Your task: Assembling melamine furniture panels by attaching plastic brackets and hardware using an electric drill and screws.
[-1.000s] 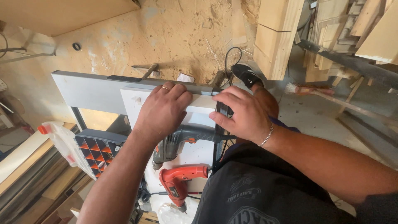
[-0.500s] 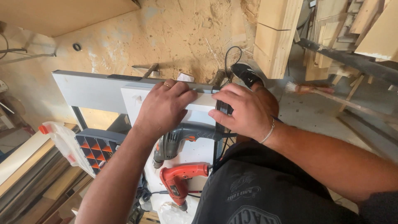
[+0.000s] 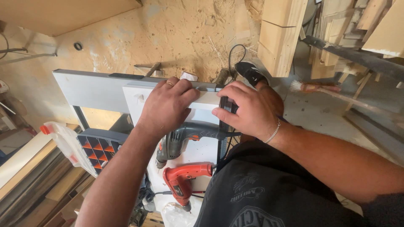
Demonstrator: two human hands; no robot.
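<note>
1. White panel [image 3: 202, 107]: flat, pale, set edge-to-edge against a grey frame [image 3: 92, 88]; held over the drills.
2. Left hand [image 3: 168, 107]: pressed flat on the panel, grip spread.
3. Right hand [image 3: 252, 111]: grip clamped on the panel's dark right edge.

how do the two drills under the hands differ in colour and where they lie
The grey drill is dark grey-green with a small orange mark; the red drill is bright red-orange with black parts. The grey drill lies nearer the hands, just below the left hand and partly hidden by that forearm; the red drill lies lower, closer to the person's body, in fuller view. Both are corded power drills lying on their sides on the white panel.
</note>
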